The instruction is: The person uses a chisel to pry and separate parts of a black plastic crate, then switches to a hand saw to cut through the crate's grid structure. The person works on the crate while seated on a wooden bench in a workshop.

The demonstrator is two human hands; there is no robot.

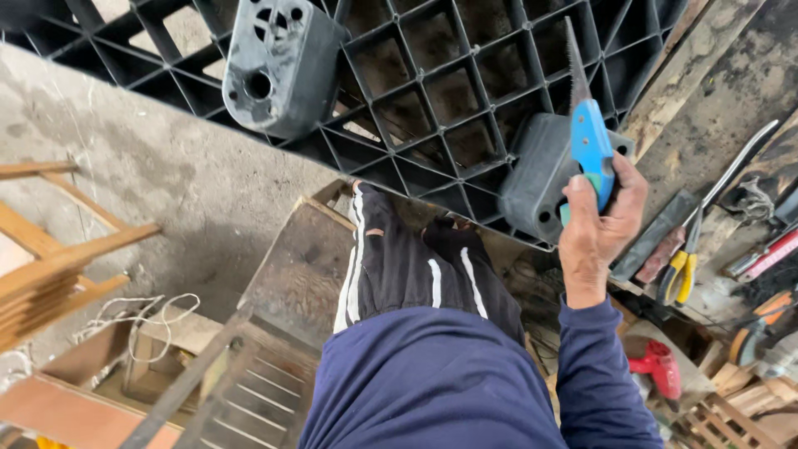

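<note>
Saw (588,125) in right hand (600,218) before pallet (432,91); pliers (683,270) on bench (731,108) to its right.

right hand (600,224) is wrapped around the blue handle of a small saw (588,133), blade pointing up and away against a black plastic pallet (432,91) with grid cells and chunky feet. left hand isn't visible. navy sleeve and dark track pants with white stripes below. off to the right there's a workbench (731,100) with yellow-handled pliers (683,270), plus a red power tool (658,366) lower down. wooden frames (58,258) on the left.
</note>
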